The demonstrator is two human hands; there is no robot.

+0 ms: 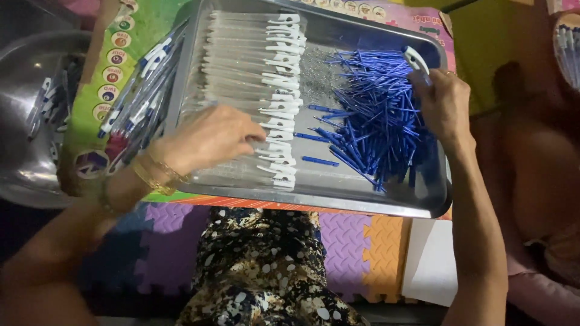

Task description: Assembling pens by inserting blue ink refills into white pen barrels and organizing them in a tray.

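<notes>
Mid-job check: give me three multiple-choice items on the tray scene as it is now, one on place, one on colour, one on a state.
1. Where does the pile of refills lie in the metal tray?
A. Its right half
B. Its left half
C. Outside it, on the floor mat

2. What colour are the loose refills?
A. Red
B. Blue
C. Green

3. What is the right hand doing?
A. Resting flat and empty
B. Holding a white-clipped pen part at the pile's top edge
C. Gripping the tray rim

Answers:
1 A: the pile fills the tray's right side, while the row of clear barrels with white clips fills the left.
2 B: every loose refill is blue.
3 B: a white-clipped piece shows at its fingertips; the left hand rests on the barrels.
</notes>
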